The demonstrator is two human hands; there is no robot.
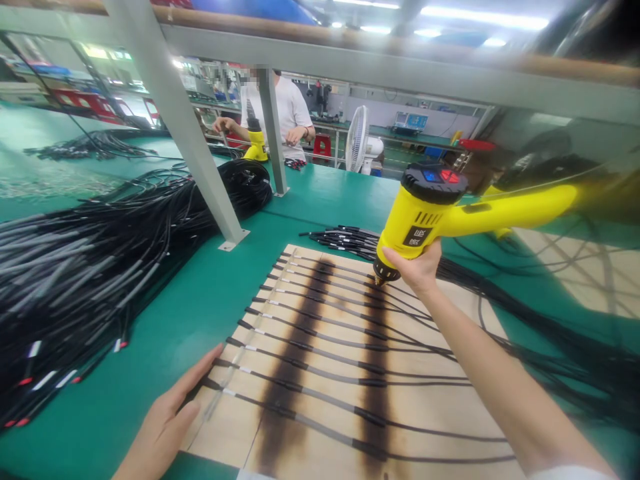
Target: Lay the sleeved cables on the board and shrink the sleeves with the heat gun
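Observation:
My right hand [420, 267] is wrapped round the barrel of a yellow heat gun [410, 217], whose nozzle points down at the far end of a dark scorched band. Beneath it lies a light wooden board [335, 427] with two scorched bands across it. Several black cables [330, 357] with grey sleeves lie side by side over the board. At the board's left edge, my left hand [170, 407] rests with fingers stretched out, close to the nearest cable ends. It holds nothing that I can see.
A large bundle of black cables [165, 207] covers the left of the green table [190, 320]. A smaller cable pile [345, 240] lies behind the board. Grey metal posts [185, 127] rise from the table. Across it are a person [287, 107], another yellow heat gun [257, 147] and a fan [357, 140].

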